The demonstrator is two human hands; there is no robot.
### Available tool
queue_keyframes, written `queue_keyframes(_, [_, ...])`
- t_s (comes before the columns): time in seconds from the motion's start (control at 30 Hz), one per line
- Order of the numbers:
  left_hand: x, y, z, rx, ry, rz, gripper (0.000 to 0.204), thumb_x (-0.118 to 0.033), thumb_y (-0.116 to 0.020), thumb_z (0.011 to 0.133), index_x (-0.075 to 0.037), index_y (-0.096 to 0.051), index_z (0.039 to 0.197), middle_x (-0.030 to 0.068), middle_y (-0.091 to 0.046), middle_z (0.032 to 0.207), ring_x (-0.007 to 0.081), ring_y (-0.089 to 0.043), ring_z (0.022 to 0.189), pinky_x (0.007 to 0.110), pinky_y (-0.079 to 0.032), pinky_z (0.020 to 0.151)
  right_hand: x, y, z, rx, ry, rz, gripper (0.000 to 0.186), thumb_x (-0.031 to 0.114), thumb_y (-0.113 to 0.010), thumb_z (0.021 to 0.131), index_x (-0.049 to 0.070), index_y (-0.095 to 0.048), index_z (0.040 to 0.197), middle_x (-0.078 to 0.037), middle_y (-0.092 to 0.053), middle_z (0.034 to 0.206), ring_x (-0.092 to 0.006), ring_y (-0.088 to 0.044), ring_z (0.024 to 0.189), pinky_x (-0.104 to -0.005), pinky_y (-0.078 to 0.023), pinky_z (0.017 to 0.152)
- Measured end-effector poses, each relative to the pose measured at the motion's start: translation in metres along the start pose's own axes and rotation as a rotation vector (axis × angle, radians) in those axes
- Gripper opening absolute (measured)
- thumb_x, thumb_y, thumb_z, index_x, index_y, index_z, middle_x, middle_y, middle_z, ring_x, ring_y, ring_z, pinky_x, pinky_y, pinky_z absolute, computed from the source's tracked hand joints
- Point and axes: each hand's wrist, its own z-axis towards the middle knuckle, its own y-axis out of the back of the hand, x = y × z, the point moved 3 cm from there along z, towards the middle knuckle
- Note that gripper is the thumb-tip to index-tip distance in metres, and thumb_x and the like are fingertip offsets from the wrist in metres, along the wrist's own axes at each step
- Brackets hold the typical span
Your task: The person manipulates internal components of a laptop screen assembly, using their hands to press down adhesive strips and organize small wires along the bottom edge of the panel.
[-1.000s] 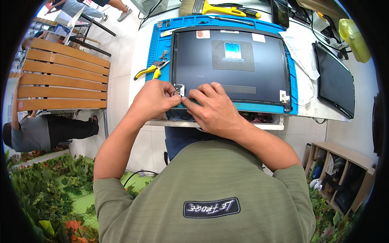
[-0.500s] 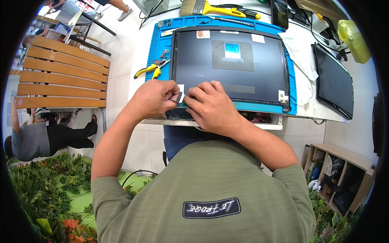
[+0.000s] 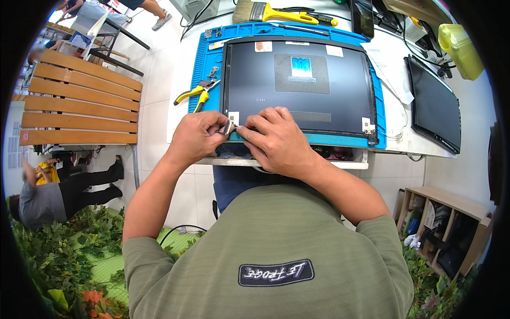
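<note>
Head view: both hands meet at the near edge of a dark laptop lid (image 3: 300,80) lying flat on a blue mat (image 3: 212,58) on the white counter (image 3: 178,114).
Left hand (image 3: 199,135): fingers curled together, pinched on a small silver metal piece (image 3: 228,127) at the lid's near left corner.
Right hand (image 3: 276,141): palm down, fingers pressed together on the lid's near edge, fingertips just beside the metal piece; whether it grips anything, I cannot tell.
Metal piece: sits between the two hands, right at the lid's corner, just below a small white sticker (image 3: 234,116).
Laptop lid: fills most of the mat, a grey square patch with a blue mark at its middle, another white sticker at the near right corner.
Pliers (image 3: 194,95): yellow-handled, lying on the mat's left part, just beside the lid, above the left hand.
Brush (image 3: 268,10): yellow handle, pale bristles, at the far edge of the counter, well apart from the hands.
Flat dark screen (image 3: 433,109): lies on the counter to the right of the mat.
Wooden bench (image 3: 79,103): slatted, stands on the floor to the left of the counter.
Other person (image 3: 48,199): low left, in grey top and dark trousers, well apart from the work.
</note>
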Motion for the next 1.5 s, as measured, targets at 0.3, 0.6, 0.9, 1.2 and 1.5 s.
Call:
queue_keyframes(0.3, [-0.007,-0.004,-0.003,-0.031,0.085,0.003,0.028,-0.019,-0.091,0.097,-0.001,-0.072,0.088,0.0032,-0.051,0.062,0.0124,-0.044,0.059,0.035,-0.037,0.056,-0.001,0.001,0.003,0.035,-0.034,0.029,0.029,0.015,-0.086,0.095,0.008,-0.084,0.123,-0.005,-0.074,0.114,-0.0282,-0.065,0.108,-0.0459,-0.047,0.096])
queue_keyframes(0.6, [-0.018,0.0,0.005,0.022,0.245,0.034,0.025,-0.023,-0.088,0.091,-0.002,-0.075,0.088,0.01,-0.065,0.063,0.0252,-0.064,0.058,0.039,-0.052,0.06,-0.011,0.004,0.005,0.04,-0.111,0.191,0.028,0.006,-0.083,0.093,0.008,-0.084,0.121,-0.008,-0.074,0.112,-0.0295,-0.064,0.104,-0.0453,-0.047,0.088])
queue_keyframes(0.9, [-0.016,-0.009,-0.012,-0.153,-0.069,0.131,0.023,-0.018,-0.088,0.09,-0.002,-0.072,0.087,0.0079,-0.061,0.062,0.0218,-0.058,0.057,0.038,-0.047,0.057,0.004,-0.001,0.007,0.117,0.018,-0.066,0.03,0.007,-0.08,0.091,0.003,-0.083,0.121,-0.006,-0.072,0.112,-0.0283,-0.063,0.104,-0.0439,-0.047,0.088])
queue_keyframes(1.2, [-0.02,0.007,0.001,0.001,0.115,0.08,0.022,-0.021,-0.089,0.084,-0.003,-0.078,0.087,0.0093,-0.069,0.07,0.023,-0.065,0.06,0.038,-0.053,0.061,-0.008,0.002,0.009,0.121,-0.031,0.08,0.03,0.009,-0.083,0.093,0.006,-0.085,0.123,-0.005,-0.073,0.114,-0.0275,-0.064,0.106,-0.0436,-0.048,0.09])
queue_keyframes(1.5, [-0.019,-0.002,-0.001,-0.016,0.097,0.071,0.021,-0.017,-0.089,0.083,-0.003,-0.075,0.089,0.0065,-0.063,0.067,0.0205,-0.062,0.06,0.036,-0.051,0.061,-0.001,0.0,0.007,0.14,0.018,-0.01,0.032,0.008,-0.082,0.091,0.006,-0.083,0.123,-0.006,-0.073,0.116,-0.0281,-0.063,0.106,-0.0436,-0.048,0.088])
